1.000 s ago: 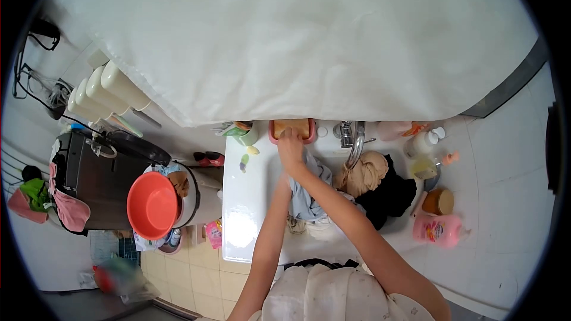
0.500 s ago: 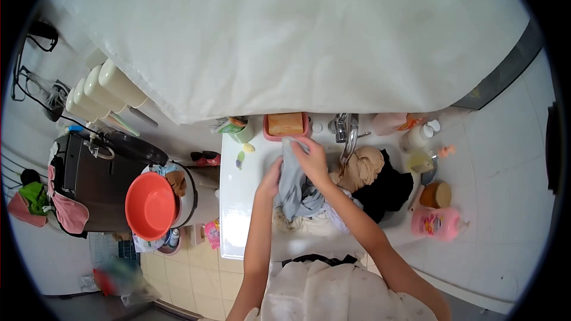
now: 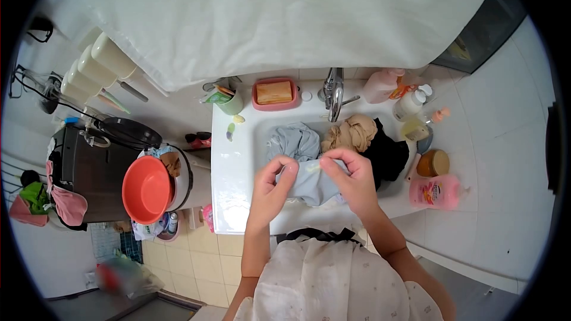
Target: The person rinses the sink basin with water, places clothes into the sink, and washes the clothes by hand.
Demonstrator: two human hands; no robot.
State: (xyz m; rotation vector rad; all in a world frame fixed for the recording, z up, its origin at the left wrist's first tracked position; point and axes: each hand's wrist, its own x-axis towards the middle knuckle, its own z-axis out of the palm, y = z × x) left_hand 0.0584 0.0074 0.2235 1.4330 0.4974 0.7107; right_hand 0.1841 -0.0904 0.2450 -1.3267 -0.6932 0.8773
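Between my two hands a light grey-blue garment (image 3: 312, 183) is stretched over the sink (image 3: 262, 137), its kind hard to make out. My left hand (image 3: 275, 187) pinches one edge, thumb against fingers. At the other end my right hand (image 3: 351, 178) pinches the cloth the same way. A pale yellowish mark shows on the fabric between them. Behind, more grey-blue cloth (image 3: 294, 141) lies bunched in the basin. To its right sit a beige garment (image 3: 351, 133) and a black garment (image 3: 385, 151), both crumpled.
Along the back stand a pink dish with a soap bar (image 3: 275, 93), a green cup (image 3: 231, 104) and the faucet (image 3: 334, 95). Several bottles line the right, including a pink detergent bottle (image 3: 435, 192) and a brown jar (image 3: 433, 163). An orange-red basin (image 3: 146, 189) is at the left.
My hands have come down toward me and now hold the garment spread sideways instead of hanging upright near the soap dish. The camera view has shifted slightly.
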